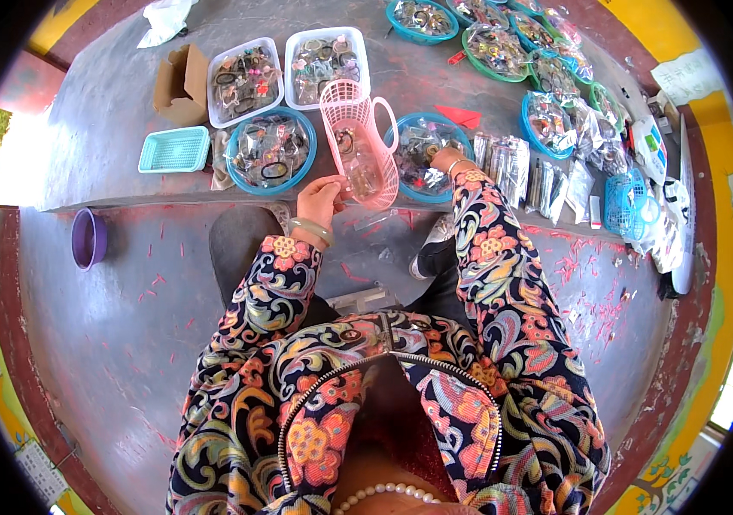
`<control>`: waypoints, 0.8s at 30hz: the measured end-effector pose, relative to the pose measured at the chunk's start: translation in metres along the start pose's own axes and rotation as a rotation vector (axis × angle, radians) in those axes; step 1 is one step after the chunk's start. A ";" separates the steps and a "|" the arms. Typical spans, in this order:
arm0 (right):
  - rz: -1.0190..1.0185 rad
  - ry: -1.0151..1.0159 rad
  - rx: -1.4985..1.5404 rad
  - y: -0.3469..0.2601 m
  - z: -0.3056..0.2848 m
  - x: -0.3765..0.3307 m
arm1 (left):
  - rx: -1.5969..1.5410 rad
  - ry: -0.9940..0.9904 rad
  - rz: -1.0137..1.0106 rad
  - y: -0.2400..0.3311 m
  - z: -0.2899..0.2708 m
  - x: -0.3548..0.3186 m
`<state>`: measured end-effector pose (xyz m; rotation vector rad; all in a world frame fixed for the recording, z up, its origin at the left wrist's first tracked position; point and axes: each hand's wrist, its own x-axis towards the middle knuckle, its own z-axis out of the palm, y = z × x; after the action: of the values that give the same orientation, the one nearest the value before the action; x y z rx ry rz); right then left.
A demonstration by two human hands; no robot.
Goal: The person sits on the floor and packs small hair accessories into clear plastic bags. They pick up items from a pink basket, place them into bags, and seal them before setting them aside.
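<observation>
A pink perforated plastic basket (358, 142) with a loop handle sits in front of me on the grey ledge. It holds a few clear packets (364, 178), one with a dark ring-shaped item. My left hand (322, 199), with a bangle on its wrist, is pinched at this basket's near left edge; I cannot make out what is between the fingertips. To the right, my right hand (450, 160) reaches into a round blue basket (425, 196) full of small clear packets (422, 137). Its fingers are curled on the packets, and what they grip is hidden.
Left of the pink basket are another blue basket (243, 182) of packets, two white trays (213, 107) (368, 73), a teal basket (175, 151) and a cardboard box (181, 83). Bundled packets (504, 167) and several filled baskets (497, 53) lie right. A purple bucket (89, 239) stands lower left.
</observation>
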<state>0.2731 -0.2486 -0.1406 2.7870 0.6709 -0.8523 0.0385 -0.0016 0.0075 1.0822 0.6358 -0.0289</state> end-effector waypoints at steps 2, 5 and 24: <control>0.102 0.045 0.047 0.027 0.020 0.006 | 0.003 -0.049 -0.021 -0.002 0.010 0.002; -0.048 -0.030 -0.030 -0.032 -0.042 -0.016 | -0.010 0.049 0.005 0.001 -0.013 -0.002; 0.290 0.128 0.253 0.002 -0.001 -0.006 | 0.024 -0.045 -0.070 -0.001 -0.001 -0.001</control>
<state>0.2701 -0.2527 -0.1364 3.0795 0.1726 -0.7506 0.0371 -0.0017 0.0071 1.0797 0.6333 -0.1215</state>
